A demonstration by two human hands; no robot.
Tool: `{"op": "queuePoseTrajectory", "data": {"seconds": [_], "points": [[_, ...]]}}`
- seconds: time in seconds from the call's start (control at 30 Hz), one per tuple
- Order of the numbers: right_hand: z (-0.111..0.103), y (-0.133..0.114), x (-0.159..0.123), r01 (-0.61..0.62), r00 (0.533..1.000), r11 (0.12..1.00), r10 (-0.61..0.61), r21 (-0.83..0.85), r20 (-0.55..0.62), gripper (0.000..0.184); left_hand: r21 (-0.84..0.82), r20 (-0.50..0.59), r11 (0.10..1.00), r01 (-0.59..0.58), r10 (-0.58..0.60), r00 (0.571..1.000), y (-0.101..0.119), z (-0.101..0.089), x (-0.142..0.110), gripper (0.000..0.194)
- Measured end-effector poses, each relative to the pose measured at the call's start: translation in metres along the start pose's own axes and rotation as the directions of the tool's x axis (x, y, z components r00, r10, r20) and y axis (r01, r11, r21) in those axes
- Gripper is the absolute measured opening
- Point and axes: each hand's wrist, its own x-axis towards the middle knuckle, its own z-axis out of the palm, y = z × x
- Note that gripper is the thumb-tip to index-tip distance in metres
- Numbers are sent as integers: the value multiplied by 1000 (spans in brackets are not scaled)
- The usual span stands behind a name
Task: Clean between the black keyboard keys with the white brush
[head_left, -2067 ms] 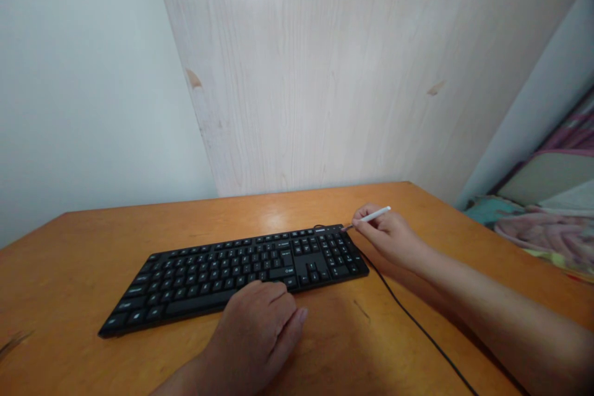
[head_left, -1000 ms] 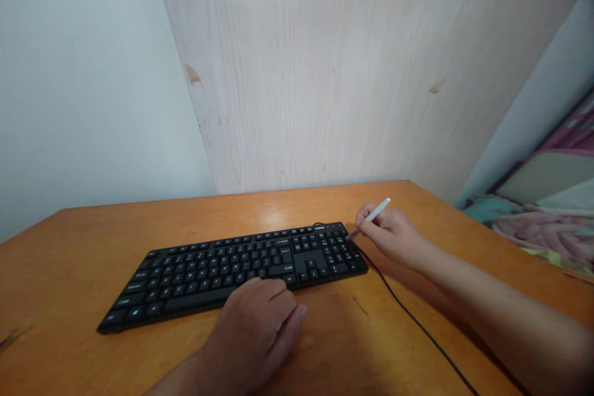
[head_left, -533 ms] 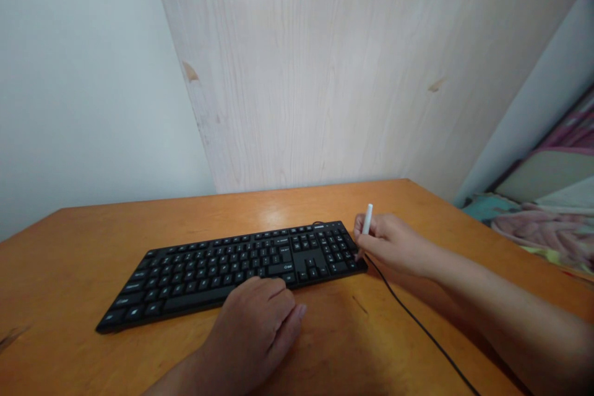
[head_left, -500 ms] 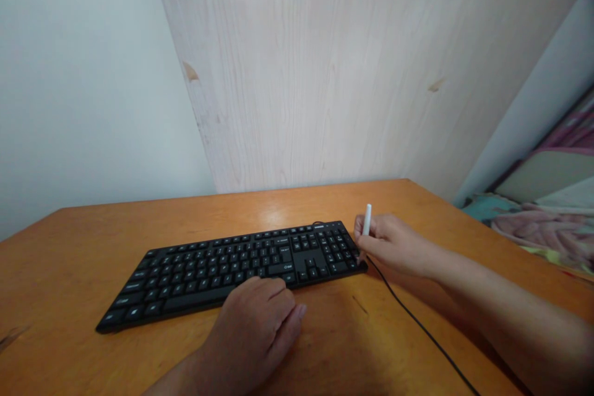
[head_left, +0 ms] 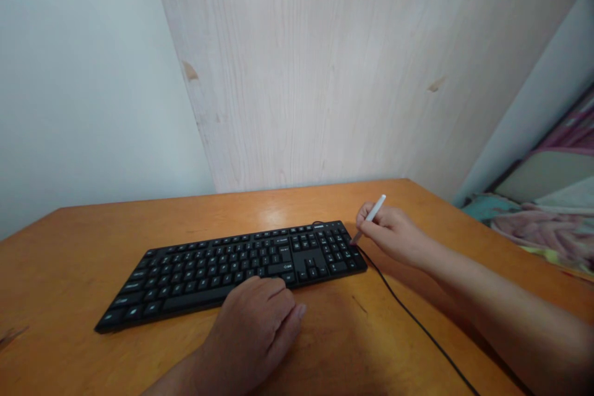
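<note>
A black keyboard lies at a slant on the wooden desk. In my right hand, a slim white pen-like stick is pinched between thumb and fingers. It leans up to the right, and its darker, reddish lower end meets the right part of the number pad; whether that end is a tip or bristles is too blurred to tell. My left hand rests at the keyboard's front edge, overlapping it from my view. Its fingers are curled and the thumb lies along their side; the fingertips are hidden beneath the knuckles.
From behind the keyboard's right side a black cable runs toward me under my right forearm. The orange-brown desk meets a pale wood-grain panel at the back. Rumpled bedding lies beyond the desk on the right.
My right hand has shifted slightly up and away along the number pad, and the stick now leans more to the right. My left hand and the keyboard stay about where they were.
</note>
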Motion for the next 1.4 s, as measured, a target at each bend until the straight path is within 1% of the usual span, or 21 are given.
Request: {"op": "queuePoseTrajectory", "data": {"seconds": [0.13,0.23,0.33,0.4,0.47,0.5,0.6,0.67,0.7,0.77,0.9,0.97,1.03,1.1,1.27,1.33,1.4], "points": [[-2,-2,-5,-1,990,1000,2,-9,141,14,-1,21,1000,11,-11,1000,0,1,-1,26],[-3,-6,-9,-57,970,997,42,56,241,13,0,31,1000,19,-19,999,-1,2,-1,26],[-3,-8,-11,-131,950,981,83,144,302,13,-6,34,1000,22,-22,999,-2,2,-1,26],[-1,-7,-10,-151,946,975,96,160,310,14,-9,31,1000,16,-16,999,-1,1,-1,26],[0,-5,-7,-148,953,978,102,144,285,15,-6,24,1000,13,-13,1000,-1,1,-1,26],[0,-4,-5,-132,964,983,98,128,248,16,-7,22,1000,12,-12,1000,-1,0,0,26],[0,1,0,-38,998,999,36,32,55,18,-15,27,1000,14,-14,1000,-1,1,0,26],[0,3,2,8,999,1000,-8,-6,-50,19,-19,28,1000,17,-17,999,-1,1,0,25],[1,4,2,19,997,1000,-19,-6,-70,18,-19,27,1000,19,-18,999,-2,1,0,25],[3,6,2,22,998,1000,-22,-3,-65,17,-20,23,1000,16,-16,1000,-2,1,0,25],[6,3,-3,-5,999,1000,5,-14,33,16,-19,16,1000,14,-14,1000,-1,1,0,26],[6,0,-4,-48,997,998,45,43,67,17,-14,16,1000,15,-14,1000,-1,1,0,25],[5,-2,-5,-90,994,990,82,110,71,17,-15,9,1000,8,-8,1000,-1,2,0,25],[4,-2,-4,-89,995,987,84,131,45,17,-16,-1,1000,3,-3,1000,-1,2,0,25],[8,10,3,-9,996,999,12,39,-87,18,-8,10,1000,11,-11,1000,-2,2,-1,25],[12,16,6,8,991,998,0,57,-132,17,-10,9,1000,10,-10,1000,-2,3,-1,25],[16,19,6,4,989,995,11,103,-150,17,-12,8,1000,9,-9,1000,-2,3,-2,25]]}}
